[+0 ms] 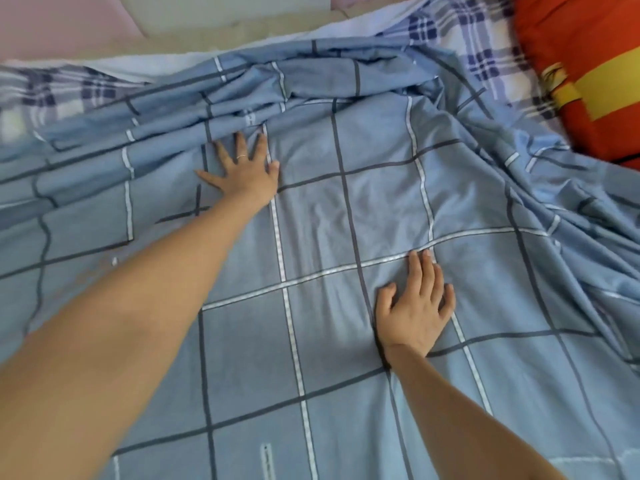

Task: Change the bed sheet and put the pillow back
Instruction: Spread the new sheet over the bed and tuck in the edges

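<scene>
The blue sheet point(346, 202) lies spread over the bed and fills most of the view. Its grid of dark and white lines runs away from the person and across, skewed a little to the right. Its edges fall outside the frame on the near side, so its long axis cannot be told. Along the far part it is bunched into a ridge of folds running left to right, and more folds trail down the right side.

Two sheets show: the blue one on top and a plaid sheet point(485, 46) under it, uncovered at the far left and far right. One pillow point(588, 46), red-orange with a yellow band, lies on the plaid sheet at the far right corner, just beside the blue folds.

Both hands press flat on the blue sheet. The left hand point(242, 171) reaches far, fingers straight and spread, tips touching the ridge; one ring point(241, 156) is on it. The right hand point(415, 306) is nearer, fingers straight and close together, grasping nothing.

Beyond the bed is a pale floor strip point(242, 26) and a pink wall point(52, 22).
</scene>
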Demonstrator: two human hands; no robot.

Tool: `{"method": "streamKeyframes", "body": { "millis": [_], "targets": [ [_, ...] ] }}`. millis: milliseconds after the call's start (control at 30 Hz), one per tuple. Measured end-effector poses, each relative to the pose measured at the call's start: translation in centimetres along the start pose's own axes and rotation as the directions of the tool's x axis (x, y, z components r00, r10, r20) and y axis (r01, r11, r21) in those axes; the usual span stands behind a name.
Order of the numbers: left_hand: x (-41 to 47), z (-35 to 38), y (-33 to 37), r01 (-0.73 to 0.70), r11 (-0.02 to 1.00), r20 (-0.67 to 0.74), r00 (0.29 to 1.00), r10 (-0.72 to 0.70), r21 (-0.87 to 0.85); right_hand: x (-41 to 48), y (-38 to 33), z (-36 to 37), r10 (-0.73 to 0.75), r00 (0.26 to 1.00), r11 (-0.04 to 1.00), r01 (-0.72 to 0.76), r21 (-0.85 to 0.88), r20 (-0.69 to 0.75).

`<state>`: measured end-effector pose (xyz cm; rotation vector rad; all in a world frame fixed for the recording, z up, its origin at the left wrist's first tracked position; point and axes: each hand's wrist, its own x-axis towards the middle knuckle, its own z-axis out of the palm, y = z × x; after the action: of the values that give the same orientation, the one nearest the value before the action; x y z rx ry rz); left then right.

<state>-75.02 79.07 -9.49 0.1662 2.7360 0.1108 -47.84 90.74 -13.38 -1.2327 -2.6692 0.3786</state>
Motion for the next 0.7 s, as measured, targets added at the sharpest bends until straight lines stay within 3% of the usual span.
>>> {"method": "streamKeyframes", "body": {
  "millis": [67,133,167,233,333,400,433,500,567,600,700],
  "targets": [
    [-5.0,1.7,-0.9,-0.189,0.982,-0.106,0.977,0.187,-0.005,-0.8,-0.1,-0.3,-0.016,1.0,1.0,0.016,0.002,0.004],
    [-12.9,4.7,-2.7,-0.423,0.906,-0.193,0.887,0.42,0.032,-0.9,-0.2,-0.6,-0.009,1.0,1.0,0.009,-0.002,0.022],
    [-18.0,6.4,-4.3,-0.508,0.86,-0.195,0.839,0.508,0.053,-0.9,-0.2,-0.8,0.001,0.999,1.0,-0.001,0.0,0.045],
    [-27.6,9.3,-9.4,-0.619,0.783,-0.065,0.78,0.622,0.063,-1.3,-0.5,-1.2,-0.017,0.995,1.0,0.018,-0.011,0.095],
    [-33.8,11.7,-20.4,-0.661,0.746,0.136,0.748,0.649,0.078,-4.9,-2.0,-2.3,-0.139,0.985,0.99,0.14,-0.001,0.098],
    [-31.1,10.8,-27.9,-0.567,0.813,0.143,0.823,0.55,0.13,-10.4,-5.1,-2.7,-0.371,0.92,0.929,0.367,0.051,0.124],
    [-28.5,9.8,-31.1,-0.477,0.866,0.111,0.878,0.465,0.151,-13.7,-6.9,-2.4,-0.523,0.84,0.852,0.516,0.088,0.146],
    [-21.5,6.3,-36.4,-0.177,0.979,0.036,0.984,0.174,0.097,-20.0,-11.3,-0.7,-0.798,0.563,0.598,0.785,0.163,0.215],
    [-15.5,1.1,-40.7,0.151,0.985,0.024,0.988,-0.15,-0.079,-24.9,-16.7,1.9,-0.927,0.228,0.294,0.935,0.2,0.297],
    [-13.8,-1.4,-42.8,0.228,0.962,-0.014,0.973,-0.232,-0.151,-26.8,-19.7,3.2,-0.936,0.116,0.191,0.96,0.203,0.332],
    [-15.2,-5.0,-48.5,0.107,0.975,-0.242,0.958,-0.153,-0.194,-31.1,-29.1,5.8,-0.896,-0.049,0.064,0.969,0.238,0.442]
  ]
}}
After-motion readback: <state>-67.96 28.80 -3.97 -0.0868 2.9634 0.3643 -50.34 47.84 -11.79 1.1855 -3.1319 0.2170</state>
